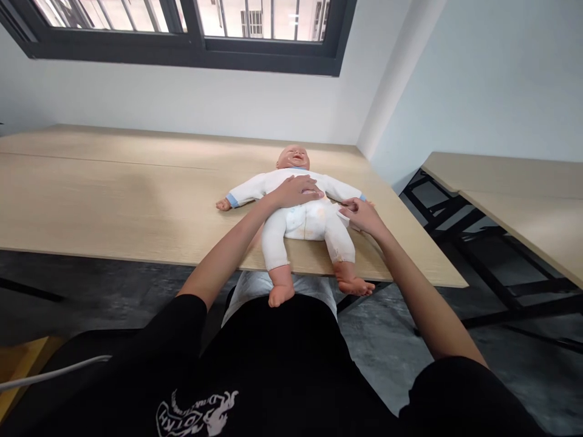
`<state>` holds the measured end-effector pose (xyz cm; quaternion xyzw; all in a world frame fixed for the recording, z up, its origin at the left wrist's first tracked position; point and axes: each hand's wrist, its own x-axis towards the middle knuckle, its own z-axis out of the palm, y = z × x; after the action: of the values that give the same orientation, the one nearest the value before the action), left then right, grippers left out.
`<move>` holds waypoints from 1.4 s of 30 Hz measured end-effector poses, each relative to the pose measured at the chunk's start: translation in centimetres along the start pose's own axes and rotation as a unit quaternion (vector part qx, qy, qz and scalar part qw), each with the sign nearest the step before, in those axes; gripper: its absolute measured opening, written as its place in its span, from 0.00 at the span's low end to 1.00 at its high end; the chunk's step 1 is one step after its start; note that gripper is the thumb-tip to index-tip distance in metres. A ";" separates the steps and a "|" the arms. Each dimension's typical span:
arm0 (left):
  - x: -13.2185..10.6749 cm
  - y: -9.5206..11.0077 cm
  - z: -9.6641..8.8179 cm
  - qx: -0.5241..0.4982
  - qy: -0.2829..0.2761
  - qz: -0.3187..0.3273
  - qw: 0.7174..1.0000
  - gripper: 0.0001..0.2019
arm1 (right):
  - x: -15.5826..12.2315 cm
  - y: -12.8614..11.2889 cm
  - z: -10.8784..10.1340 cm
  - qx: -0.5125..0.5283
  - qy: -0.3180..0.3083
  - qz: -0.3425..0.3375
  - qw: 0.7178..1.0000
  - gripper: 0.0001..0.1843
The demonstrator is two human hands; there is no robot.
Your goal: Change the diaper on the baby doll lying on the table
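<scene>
A baby doll point(273, 182) lies on its back on the table, head toward the wall and feet hanging past the near edge. It has a white long-sleeved top with blue cuffs, white cloth legs and a white diaper point(303, 223) around its hips. Flat across the doll's belly rests my left hand point(298, 191), fingers stretched out at the diaper's upper edge. At the doll's hip on the right side of the view, my right hand point(361, 215) has its fingers closed on a white side flap of the diaper. The fingertips partly hide that flap.
The light wood table point(113, 200) reaches to the wall, below a dark-framed window point(273, 57). Another table point(514, 182) with black folding legs stands at the right, across a gap. A white cable point(59, 371) runs at the lower left.
</scene>
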<state>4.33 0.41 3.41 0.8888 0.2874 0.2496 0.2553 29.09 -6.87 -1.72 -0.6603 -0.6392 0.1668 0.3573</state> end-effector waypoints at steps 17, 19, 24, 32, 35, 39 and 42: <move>-1.2 4.2 1.1 -0.164 -0.097 0.160 0.969 0.16 | -0.9 -2.1 0.1 0.235 -0.126 -0.109 0.957 0.20; -1.1 4.2 1.3 -0.120 -0.103 0.166 0.973 0.17 | -1.0 -2.2 0.2 0.229 -0.124 -0.107 0.960 0.20; -1.3 4.4 1.8 -0.036 -0.084 0.107 0.990 0.10 | -0.7 -1.8 0.5 0.235 -0.110 -0.090 0.962 0.30; -1.4 4.0 2.0 0.084 -0.064 0.105 0.989 0.17 | 0.1 -0.9 0.3 0.166 -0.015 -0.055 0.984 0.33; -1.3 3.6 2.0 0.056 -0.048 0.081 0.994 0.14 | 0.2 -0.9 0.0 0.189 -0.029 -0.018 0.981 0.32; -1.3 3.5 1.9 0.032 -0.022 0.064 0.997 0.13 | 0.2 -0.7 -0.2 0.168 -0.024 0.001 0.985 0.31; -1.4 3.5 1.8 0.070 -0.039 0.070 0.994 0.16 | 0.1 -0.6 -0.4 0.105 0.001 -0.010 0.994 0.30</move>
<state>5.76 -3.54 3.72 0.9313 0.2315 0.2112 0.1855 28.90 -6.89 -0.99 -0.6130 -0.6243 0.2285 0.4269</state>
